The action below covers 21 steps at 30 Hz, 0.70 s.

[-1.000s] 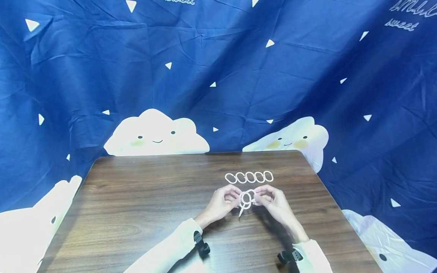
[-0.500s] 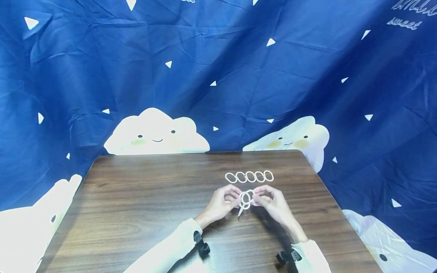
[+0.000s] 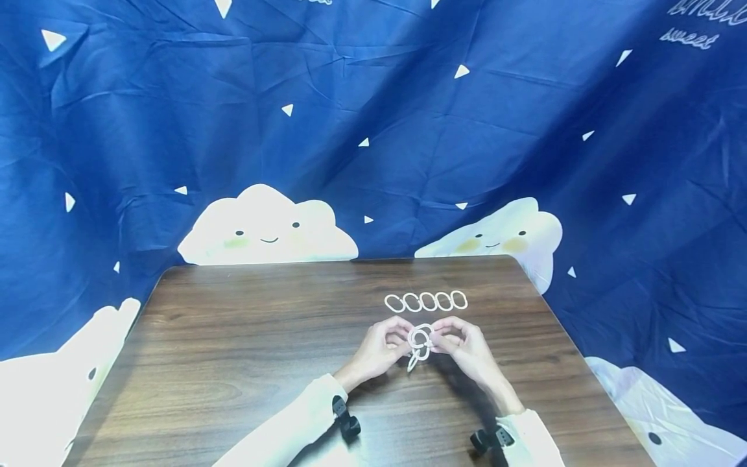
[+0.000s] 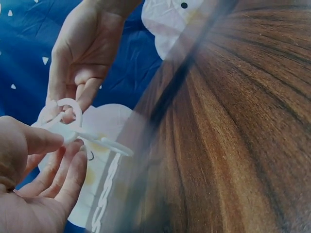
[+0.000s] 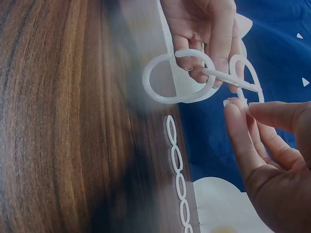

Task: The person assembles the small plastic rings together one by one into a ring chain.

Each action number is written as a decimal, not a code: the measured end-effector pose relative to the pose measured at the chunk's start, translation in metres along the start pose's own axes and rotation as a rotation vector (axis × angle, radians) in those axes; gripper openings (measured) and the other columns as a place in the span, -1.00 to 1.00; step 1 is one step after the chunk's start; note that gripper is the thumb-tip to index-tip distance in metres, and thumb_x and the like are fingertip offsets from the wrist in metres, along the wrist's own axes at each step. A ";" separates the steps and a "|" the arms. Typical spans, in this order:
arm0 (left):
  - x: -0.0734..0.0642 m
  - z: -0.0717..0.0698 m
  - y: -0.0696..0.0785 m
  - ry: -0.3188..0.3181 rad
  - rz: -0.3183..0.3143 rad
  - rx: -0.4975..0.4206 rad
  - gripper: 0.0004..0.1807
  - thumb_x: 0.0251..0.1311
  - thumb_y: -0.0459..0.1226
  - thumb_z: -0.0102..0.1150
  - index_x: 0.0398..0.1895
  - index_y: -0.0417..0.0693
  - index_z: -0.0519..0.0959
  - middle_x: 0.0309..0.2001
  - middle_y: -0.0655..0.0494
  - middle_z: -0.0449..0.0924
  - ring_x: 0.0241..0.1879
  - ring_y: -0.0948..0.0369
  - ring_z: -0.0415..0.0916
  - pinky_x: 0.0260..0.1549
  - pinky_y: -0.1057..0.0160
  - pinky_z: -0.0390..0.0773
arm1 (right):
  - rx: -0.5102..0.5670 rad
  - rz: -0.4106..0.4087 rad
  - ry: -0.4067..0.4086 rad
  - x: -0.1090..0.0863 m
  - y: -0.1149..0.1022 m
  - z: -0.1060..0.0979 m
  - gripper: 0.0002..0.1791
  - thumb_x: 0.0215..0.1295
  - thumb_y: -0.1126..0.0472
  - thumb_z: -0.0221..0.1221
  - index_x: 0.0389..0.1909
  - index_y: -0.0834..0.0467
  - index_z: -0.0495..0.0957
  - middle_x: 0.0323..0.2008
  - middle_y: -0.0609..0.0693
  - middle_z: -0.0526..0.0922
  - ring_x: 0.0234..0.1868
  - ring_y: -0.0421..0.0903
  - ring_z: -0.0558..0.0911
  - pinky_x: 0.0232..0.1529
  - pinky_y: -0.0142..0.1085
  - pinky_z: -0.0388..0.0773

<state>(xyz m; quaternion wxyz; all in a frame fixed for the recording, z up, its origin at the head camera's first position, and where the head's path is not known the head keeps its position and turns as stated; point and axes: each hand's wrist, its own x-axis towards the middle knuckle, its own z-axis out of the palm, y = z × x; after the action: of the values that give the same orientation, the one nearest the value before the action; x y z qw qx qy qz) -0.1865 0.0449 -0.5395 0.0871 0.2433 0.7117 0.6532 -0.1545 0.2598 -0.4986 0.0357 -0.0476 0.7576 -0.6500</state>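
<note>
Several white plastic oval links, linked together, hang between the two hands above the table. My left hand (image 3: pixel 379 347) pinches one link (image 5: pixel 228 79), seen nearly edge-on in the right wrist view. My right hand (image 3: pixel 467 347) pinches another link (image 5: pixel 253 73) between thumb and fingertips. From the left hand's link dangles a third link (image 5: pixel 144 80), with a small gap in its outline; it is also the lowest link (image 3: pixel 412 363) in the head view. In the left wrist view, the right hand's link (image 4: pixel 79 111) crosses the left one. Exactly how those two join is partly hidden by fingers.
Beyond the hands, several more white oval links (image 3: pixel 428 311) lie in a row on the dark wood table (image 3: pixel 262 337). A blue cloth (image 3: pixel 373 97) with white clouds hangs behind the table's far edge. Both wrists wear small black cameras (image 3: pixel 348 425).
The right fingertips have shifted slightly left, bringing the held links closer together. The dangling link has turned from edge-on to show its oval opening. The row on the table stays put.
</note>
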 end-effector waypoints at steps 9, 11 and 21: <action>0.000 -0.001 0.001 0.023 0.009 0.050 -0.75 0.26 -0.48 0.28 -0.01 -0.22 0.65 -0.19 -0.18 0.78 -0.22 -0.01 0.76 -0.24 0.45 0.71 | -0.037 -0.040 0.010 0.001 0.001 -0.005 -0.67 0.37 0.43 0.27 0.05 0.56 0.50 -0.16 0.32 0.68 -0.26 -0.20 0.80 -0.07 -0.24 0.81; 0.000 -0.002 0.001 0.021 0.011 0.061 -0.77 0.28 -0.46 0.29 -0.01 -0.19 0.66 -0.18 -0.18 0.78 -0.23 0.07 0.76 -0.23 0.44 0.71 | -0.053 -0.051 0.018 0.001 -0.001 -0.007 -0.67 0.38 0.41 0.27 0.04 0.54 0.51 -0.19 0.24 0.70 -0.26 -0.18 0.80 -0.09 -0.24 0.81; -0.001 -0.004 -0.003 0.003 0.003 0.072 -0.79 0.32 -0.41 0.31 -0.01 -0.09 0.68 -0.18 -0.19 0.79 -0.29 0.27 0.74 -0.23 0.41 0.74 | -0.102 -0.089 0.027 0.001 -0.008 -0.011 -0.69 0.39 0.37 0.28 0.03 0.51 0.56 -0.25 -0.01 0.72 -0.29 -0.24 0.79 -0.13 -0.23 0.81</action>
<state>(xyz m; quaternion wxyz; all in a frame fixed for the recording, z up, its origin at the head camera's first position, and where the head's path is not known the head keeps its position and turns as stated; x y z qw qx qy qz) -0.1880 0.0402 -0.5423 0.0765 0.2464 0.7345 0.6276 -0.1564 0.2689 -0.4891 -0.0059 -0.0739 0.7872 -0.6122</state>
